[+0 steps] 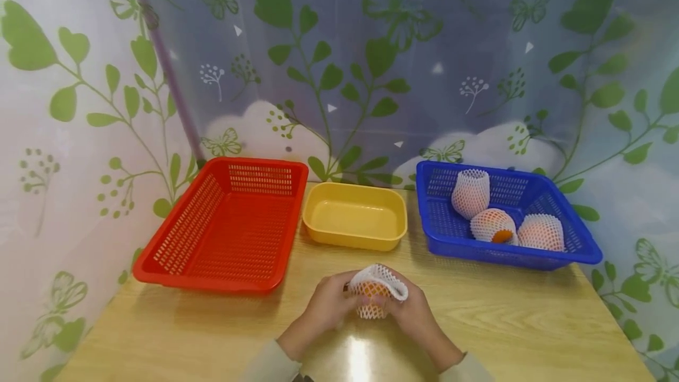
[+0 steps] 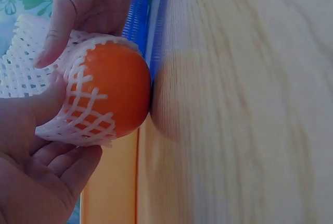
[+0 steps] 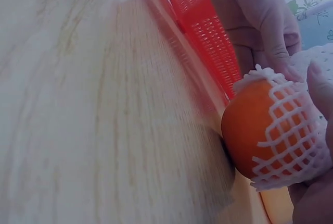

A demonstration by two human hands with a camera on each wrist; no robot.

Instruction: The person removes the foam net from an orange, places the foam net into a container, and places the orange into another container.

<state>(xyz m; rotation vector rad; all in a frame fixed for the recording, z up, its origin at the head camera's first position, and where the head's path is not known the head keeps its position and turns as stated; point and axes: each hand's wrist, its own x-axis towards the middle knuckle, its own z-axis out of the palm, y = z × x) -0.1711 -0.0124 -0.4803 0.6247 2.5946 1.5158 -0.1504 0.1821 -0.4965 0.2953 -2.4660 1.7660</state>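
An orange (image 2: 122, 91), partly covered by a white foam fruit net (image 1: 372, 279), stands close over the table in front of me. Its lower part shows bare in both wrist views, while the loose upper end of the net flares out above it. My left hand (image 1: 330, 300) holds the netted fruit from the left, thumb on the net. From the other side my right hand (image 1: 412, 311) grips it, its thumb also against the net. In the right wrist view the net's cut edge (image 3: 268, 143) crosses the orange skin (image 3: 244, 125).
A red basket (image 1: 214, 283) stands at the left, with a yellow tray (image 1: 355, 240) at the back middle. The blue basket (image 1: 509, 252) at the right holds several netted fruits (image 1: 493, 224). A patterned curtain (image 1: 339, 75) hangs behind the wooden table (image 1: 530, 311).
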